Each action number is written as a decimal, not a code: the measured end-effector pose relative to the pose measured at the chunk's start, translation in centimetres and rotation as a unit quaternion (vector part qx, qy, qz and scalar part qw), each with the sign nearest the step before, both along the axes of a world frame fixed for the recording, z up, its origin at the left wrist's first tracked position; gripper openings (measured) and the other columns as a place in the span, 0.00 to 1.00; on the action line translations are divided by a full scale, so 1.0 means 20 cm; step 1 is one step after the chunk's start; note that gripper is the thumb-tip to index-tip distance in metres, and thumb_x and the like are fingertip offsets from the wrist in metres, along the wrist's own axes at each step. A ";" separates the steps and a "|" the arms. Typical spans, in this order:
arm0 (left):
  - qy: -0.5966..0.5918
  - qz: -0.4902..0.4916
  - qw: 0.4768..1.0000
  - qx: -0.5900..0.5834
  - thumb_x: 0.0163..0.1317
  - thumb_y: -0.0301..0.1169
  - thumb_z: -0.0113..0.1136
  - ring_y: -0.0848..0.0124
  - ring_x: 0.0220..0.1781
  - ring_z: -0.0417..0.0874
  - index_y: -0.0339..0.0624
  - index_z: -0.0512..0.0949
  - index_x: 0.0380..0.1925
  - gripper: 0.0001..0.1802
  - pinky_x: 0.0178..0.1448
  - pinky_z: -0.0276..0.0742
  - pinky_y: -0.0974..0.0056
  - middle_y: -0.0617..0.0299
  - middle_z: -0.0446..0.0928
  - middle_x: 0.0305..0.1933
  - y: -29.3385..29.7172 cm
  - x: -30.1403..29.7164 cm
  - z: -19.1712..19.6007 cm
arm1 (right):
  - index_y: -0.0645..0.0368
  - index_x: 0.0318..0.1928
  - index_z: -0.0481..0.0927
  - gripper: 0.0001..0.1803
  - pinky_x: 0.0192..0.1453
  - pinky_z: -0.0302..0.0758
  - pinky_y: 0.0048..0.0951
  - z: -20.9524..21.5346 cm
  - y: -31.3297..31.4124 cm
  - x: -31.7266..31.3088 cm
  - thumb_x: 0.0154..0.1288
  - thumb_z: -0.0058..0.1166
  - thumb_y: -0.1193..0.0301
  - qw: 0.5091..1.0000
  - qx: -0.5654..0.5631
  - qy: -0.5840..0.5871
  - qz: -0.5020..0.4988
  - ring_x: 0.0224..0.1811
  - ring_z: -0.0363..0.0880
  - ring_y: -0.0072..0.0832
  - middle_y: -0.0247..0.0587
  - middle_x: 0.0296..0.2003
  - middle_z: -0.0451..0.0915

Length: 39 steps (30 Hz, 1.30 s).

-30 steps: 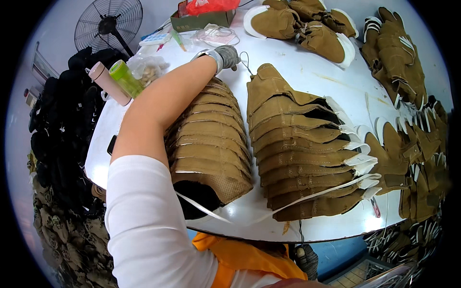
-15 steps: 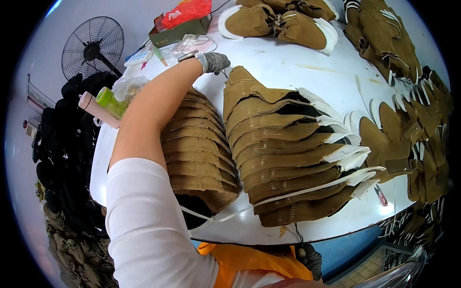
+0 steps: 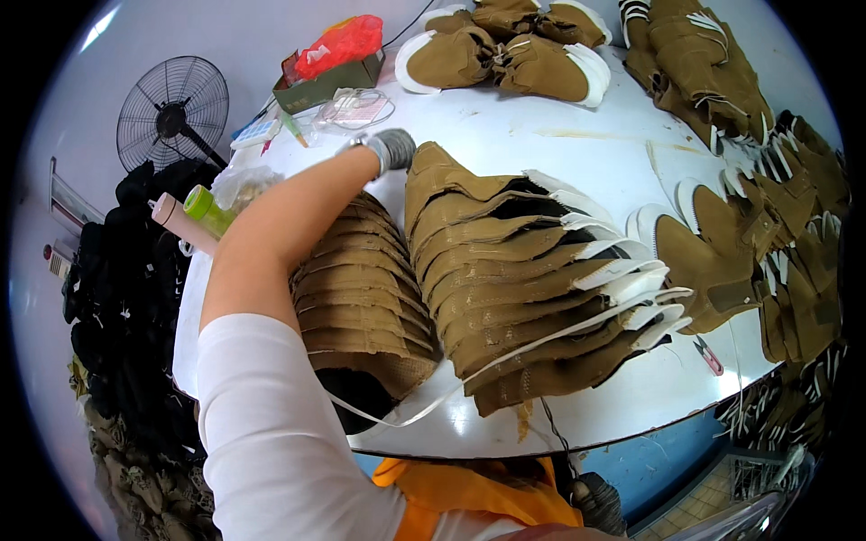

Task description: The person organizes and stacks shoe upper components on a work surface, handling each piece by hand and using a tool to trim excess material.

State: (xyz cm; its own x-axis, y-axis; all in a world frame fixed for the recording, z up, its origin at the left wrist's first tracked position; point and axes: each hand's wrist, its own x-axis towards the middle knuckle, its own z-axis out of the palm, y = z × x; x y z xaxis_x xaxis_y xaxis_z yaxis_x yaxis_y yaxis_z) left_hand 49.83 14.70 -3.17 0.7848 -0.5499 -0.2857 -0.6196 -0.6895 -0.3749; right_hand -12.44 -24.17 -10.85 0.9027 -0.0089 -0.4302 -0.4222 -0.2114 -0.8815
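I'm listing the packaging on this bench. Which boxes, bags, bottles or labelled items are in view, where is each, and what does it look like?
Cardboard box: far left of the white table, low, rectangular, dark green.
Red plastic bag: crumpled, on top of that box.
Clear plastic bag: just in front of the box, flat, see-through.
Bottle: table's left edge, lying tilted, green.
Tube: beside the bottle, pale pink, cylindrical.

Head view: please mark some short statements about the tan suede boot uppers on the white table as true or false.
1. The left hand wears a grey glove. True.
2. The tan suede boot uppers lie in overlapping rows on the white table. True.
3. The black standing fan stands right of the table. False: it stands left.
4. The red plastic bag lies on the floor. False: it rests on a green box.
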 end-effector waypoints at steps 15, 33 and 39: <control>0.022 0.087 0.995 -0.039 0.56 0.43 0.54 0.53 0.48 0.81 0.42 0.83 0.40 0.19 0.51 0.76 0.56 0.45 0.79 0.45 -0.18 -0.25 0.11 | 0.58 0.40 0.78 0.13 0.38 0.72 0.30 0.04 0.08 0.14 0.68 0.50 0.60 0.985 -0.104 -0.095 0.101 0.32 0.74 0.27 0.41 0.30 0.78; 0.130 -0.230 0.934 -0.241 0.65 0.38 0.48 0.63 0.28 0.78 0.37 0.74 0.42 0.16 0.34 0.76 0.61 0.58 0.76 0.26 -0.18 -2.28 0.64 | 0.63 0.48 0.75 0.15 0.33 0.73 0.23 0.21 0.21 0.19 0.72 0.45 0.64 0.992 0.125 0.018 0.005 0.26 0.74 0.22 0.37 0.28 0.78; 0.107 0.069 0.778 -0.615 0.69 0.36 0.41 0.68 0.49 0.78 0.41 0.71 0.55 0.19 0.52 0.75 0.66 0.56 0.77 0.48 0.11 -1.19 1.22 | 0.64 0.49 0.74 0.14 0.34 0.74 0.24 0.22 0.22 0.15 0.71 0.46 0.66 0.997 0.075 0.001 -0.020 0.28 0.75 0.23 0.40 0.29 0.79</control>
State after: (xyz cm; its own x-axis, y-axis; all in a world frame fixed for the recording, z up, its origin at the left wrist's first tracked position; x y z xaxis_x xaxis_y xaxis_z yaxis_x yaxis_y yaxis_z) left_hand 26.06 16.83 21.13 0.8675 -0.4260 0.2568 -0.4650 -0.5111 0.7229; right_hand -9.39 -19.78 -6.44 0.9023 0.0201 -0.4306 -0.4287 -0.0614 -0.9013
